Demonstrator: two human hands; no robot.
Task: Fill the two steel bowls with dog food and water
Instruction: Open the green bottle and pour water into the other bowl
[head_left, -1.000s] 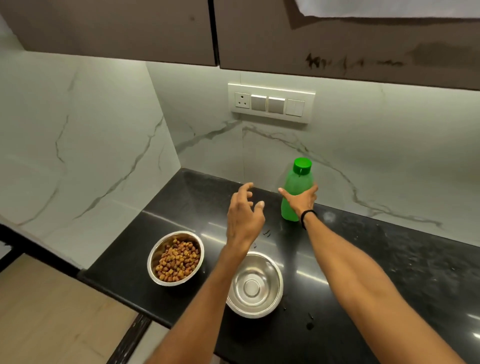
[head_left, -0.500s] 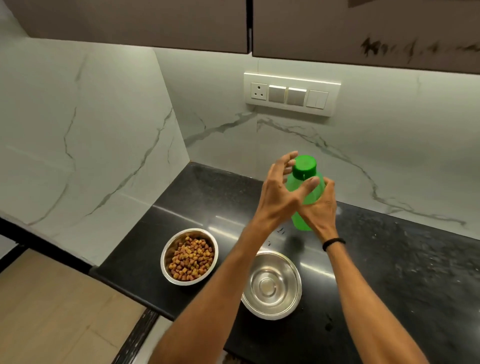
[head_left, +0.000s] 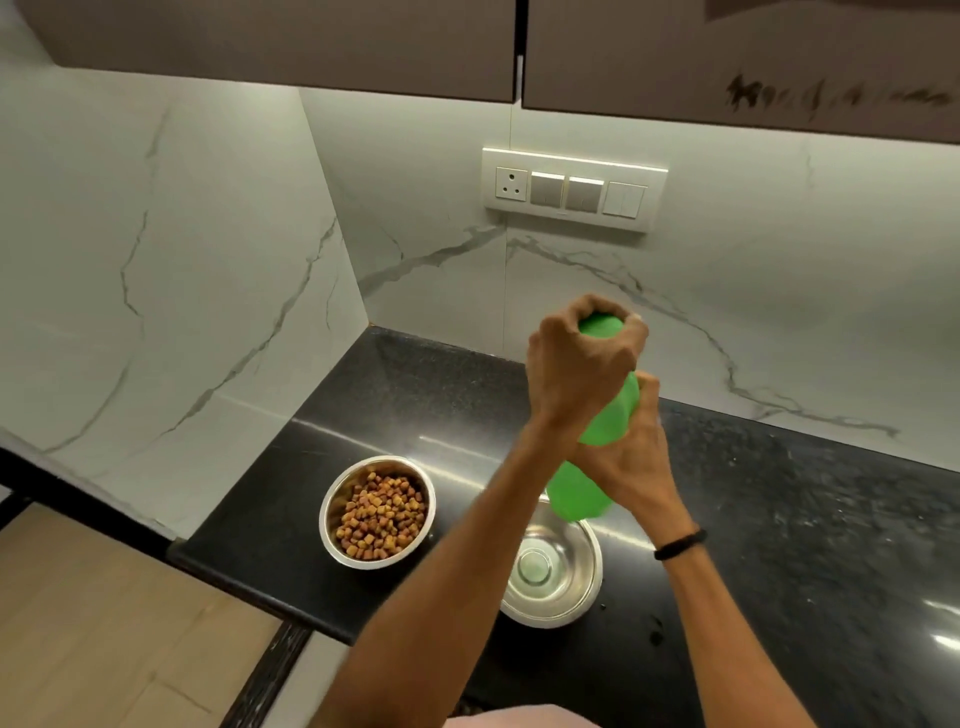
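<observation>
Head view, looking down at black speckled stone counter (head_left: 779, 519). Held in the air above it, tilted: green plastic bottle (head_left: 597, 423), lower end over the far rim of round steel bowl with bare shiny inside (head_left: 553, 579). Wrapped over the green screw cap (head_left: 600, 328) from above: left hand (head_left: 576, 366), fingers curled tight around it. Gripping the bottle body lower down: right hand (head_left: 636, 462), fingers closed round it, black band (head_left: 680, 544) on the wrist. Just left of that bowl: second round steel bowl (head_left: 332, 506), filled with brown dry dog food (head_left: 382, 514).
</observation>
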